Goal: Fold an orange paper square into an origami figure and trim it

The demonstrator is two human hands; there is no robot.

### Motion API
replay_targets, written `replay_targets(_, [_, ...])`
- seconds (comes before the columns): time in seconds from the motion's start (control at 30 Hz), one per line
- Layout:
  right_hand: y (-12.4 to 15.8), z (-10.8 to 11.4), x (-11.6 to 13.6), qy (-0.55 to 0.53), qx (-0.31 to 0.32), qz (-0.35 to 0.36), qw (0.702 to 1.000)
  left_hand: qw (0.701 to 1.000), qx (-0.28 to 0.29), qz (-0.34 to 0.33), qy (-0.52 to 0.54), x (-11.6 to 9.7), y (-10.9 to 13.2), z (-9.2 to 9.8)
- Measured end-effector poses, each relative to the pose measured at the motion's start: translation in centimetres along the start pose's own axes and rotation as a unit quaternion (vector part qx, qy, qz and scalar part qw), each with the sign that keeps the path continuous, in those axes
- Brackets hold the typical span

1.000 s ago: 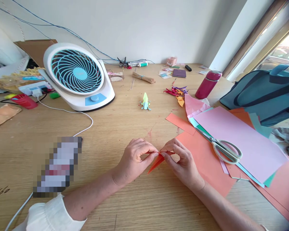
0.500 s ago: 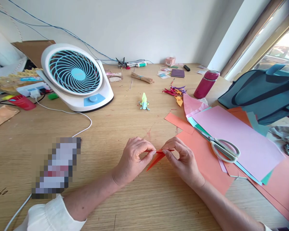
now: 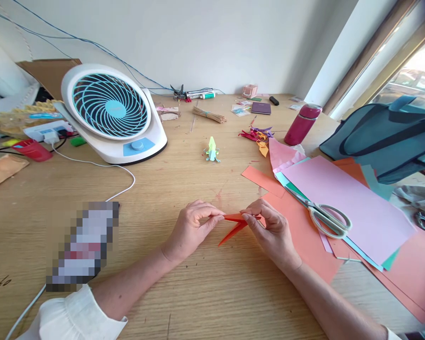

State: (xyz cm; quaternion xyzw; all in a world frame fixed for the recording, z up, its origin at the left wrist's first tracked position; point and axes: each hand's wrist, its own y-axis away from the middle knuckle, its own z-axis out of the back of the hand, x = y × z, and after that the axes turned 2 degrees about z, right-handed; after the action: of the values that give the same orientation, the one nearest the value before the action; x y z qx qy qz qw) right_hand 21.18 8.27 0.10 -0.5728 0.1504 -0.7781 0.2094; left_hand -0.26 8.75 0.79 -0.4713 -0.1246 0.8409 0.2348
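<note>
Left hand (image 3: 194, 231) and right hand (image 3: 272, 231) pinching a creased orange paper fold (image 3: 233, 230), sharp-pointed, grainy wooden tabletop (image 3: 170, 189) below, white-handled metal scissors (image 3: 312, 208) at three o'clock.

Seen from the wearer's own viewpoint, two bare forearms reach forward and inward, drawing closer together toward the hands. The left forearm (image 3: 138, 276) slants up from the lower left, the right forearm (image 3: 335, 297) from the lower right. The left hand (image 3: 193, 226) points rightward, its thumb (image 3: 212, 224) below and its index finger (image 3: 210, 211) above, the tips brought together in a pinch. The right hand (image 3: 271, 231) faces it in a similar pinch, its fingers bent and its thumb angled up and leftward. The left wrist (image 3: 166, 252) looks nearly straight. The two sets of fingertips are near each other at almost the same level, but apart
</note>
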Motion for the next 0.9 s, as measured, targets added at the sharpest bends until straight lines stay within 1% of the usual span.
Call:
replay_targets(0.13, [-0.1,0.0,-0.1,0.006,-0.017,-0.002,1.0,1.0,0.017,-0.011,-0.01,0.3,0.1,0.2])
replay_targets(0.2, [-0.1,0.0,-0.2,-0.001,-0.018,-0.008,1.0,0.999,0.032,0.004,-0.002,0.3,0.1,0.2])
replay_targets(0.27, [-0.1,0.1,-0.4,-0.007,-0.017,-0.022,1.0,0.999,0.037,0.035,0.011,0.2,0.1,0.1])
replay_targets(0.33, [-0.1,0.3,-0.5,-0.016,-0.027,-0.047,0.998,0.997,0.022,0.074,0.029,0.2,0.0,0.0])
replay_targets(0.4, [-0.1,0.5,-0.5,-0.039,-0.056,-0.078,0.995,0.989,0.004,0.128,0.069,0.3,-0.1,0.0])
replay_targets(0.47, [-0.3,0.6,-0.4,-0.068,-0.078,-0.102,0.989,0.973,0.002,0.193,0.125,0.5,-0.2,-0.1])
replay_targets(0.5, [-0.4,0.6,-0.3,-0.084,-0.072,-0.11,0.988,0.963,0.004,0.222,0.154,0.5,-0.2,-0.1])
replay_targets(0.57, [-0.5,0.4,0.1,-0.124,-0.025,-0.118,0.985,0.945,0.007,0.26,0.2,0.4,-0.2,-0.3])
replay_targets(0.63, [-0.6,0.1,0.3,-0.16,0.034,-0.13,0.978,0.932,0.008,0.276,0.234,0.2,0.0,-0.6])
replay_targets(0.67, [-0.6,-0.1,0.4,-0.168,0.053,-0.138,0.975,0.927,0.013,0.283,0.246,0.0,0.0,-0.7])
replay_targets(0.7, [-0.6,-0.2,0.4,-0.167,0.061,-0.146,0.973,0.922,0.018,0.289,0.256,-0.2,0.1,-0.8])
replay_targets(0.77, [-0.6,-0.4,0.4,-0.152,0.058,-0.158,0.974,0.913,0.033,0.303,0.272,-0.7,0.3,-1.0])
replay_targets(0.9, [-0.6,-0.5,0.3,-0.164,0.045,-0.156,0.973,0.893,0.06,0.325,0.306,-1.5,0.4,-1.0])
